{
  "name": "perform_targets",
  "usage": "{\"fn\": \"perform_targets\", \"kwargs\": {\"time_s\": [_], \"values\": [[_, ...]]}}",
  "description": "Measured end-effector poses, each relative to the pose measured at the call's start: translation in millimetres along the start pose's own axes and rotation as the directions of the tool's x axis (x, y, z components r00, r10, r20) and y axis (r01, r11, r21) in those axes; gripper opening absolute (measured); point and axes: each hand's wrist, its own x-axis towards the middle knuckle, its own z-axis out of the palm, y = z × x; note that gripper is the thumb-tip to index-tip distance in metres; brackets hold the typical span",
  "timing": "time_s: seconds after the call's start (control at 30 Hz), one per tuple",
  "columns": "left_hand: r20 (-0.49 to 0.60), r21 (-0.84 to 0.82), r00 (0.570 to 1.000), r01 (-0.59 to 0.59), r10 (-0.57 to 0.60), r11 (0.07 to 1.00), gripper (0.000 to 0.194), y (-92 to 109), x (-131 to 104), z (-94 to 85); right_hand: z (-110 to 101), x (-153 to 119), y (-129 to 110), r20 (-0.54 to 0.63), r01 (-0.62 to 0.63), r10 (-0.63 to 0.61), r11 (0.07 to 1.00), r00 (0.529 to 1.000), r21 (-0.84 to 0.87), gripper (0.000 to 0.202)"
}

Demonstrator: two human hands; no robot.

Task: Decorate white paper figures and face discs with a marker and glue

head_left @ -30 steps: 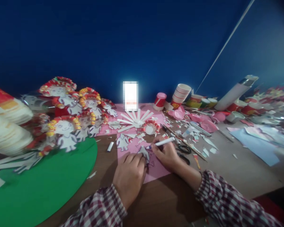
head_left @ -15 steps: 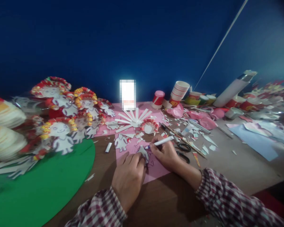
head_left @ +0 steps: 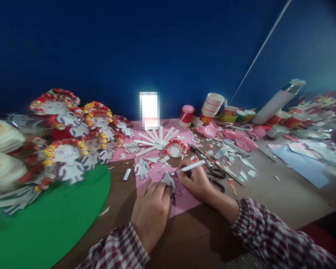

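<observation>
My right hand (head_left: 194,181) grips a white marker (head_left: 194,166) whose tip reaches the edge of a small white paper doll cutout (head_left: 168,180). That cutout lies on a pink sheet (head_left: 186,203) with dark drawn lines beside it. My left hand (head_left: 152,209) lies over the lower left of the cutout, fingers extended and pressing down; part of the cutout is hidden beneath them. A second paper doll cutout (head_left: 142,169) rests just beyond my left fingers. The white marker cap (head_left: 126,175) lies on the brown table to the left.
Black-handled scissors (head_left: 217,172) and a brush (head_left: 226,170) lie right of my right hand among paper scraps. Paper dolls (head_left: 70,157) stand at left by a green disc (head_left: 72,220). Stacked paper cups (head_left: 211,106) and white paper strips (head_left: 156,140) are further back.
The marker tip has shifted slightly left along the cutout's edge. My left hand stays nearly in place, and the whole view has moved a little.
</observation>
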Motion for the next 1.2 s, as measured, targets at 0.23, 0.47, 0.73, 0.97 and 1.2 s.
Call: {"fn": "perform_targets", "kwargs": {"time_s": [0.23,0.47,0.73,0.97,1.2], "values": [[-0.005,0.011,1.000,-0.003,0.003,1.000,0.015,0.5,0.6,-0.2,0.4,0.2,1.7,0.006,-0.002,0.002,1.000,1.000,-0.002,0.011],[0.003,0.015,1.000,0.003,-0.003,1.000,0.016,0.7,-0.1,0.4,-0.9,0.9,-0.9,0.004,-0.022,0.022,0.999,1.000,-0.028,0.013],[0.013,0.016,1.000,0.009,-0.009,1.000,0.017,0.8,0.2,0.4,-1.3,1.4,-2.0,0.003,-0.007,0.007,0.999,1.000,-0.038,0.012],[0.034,0.011,0.999,0.017,-0.017,1.000,0.019,1.8,0.5,-1.2,-1.4,1.5,-2.7,0.010,-0.004,0.005,0.999,1.000,-0.035,0.011],[0.056,0.020,0.998,0.020,-0.021,1.000,0.019,2.9,1.2,-3.7,-0.8,1.0,-1.4,0.012,-0.003,0.003,0.999,1.000,-0.037,0.009]]}}
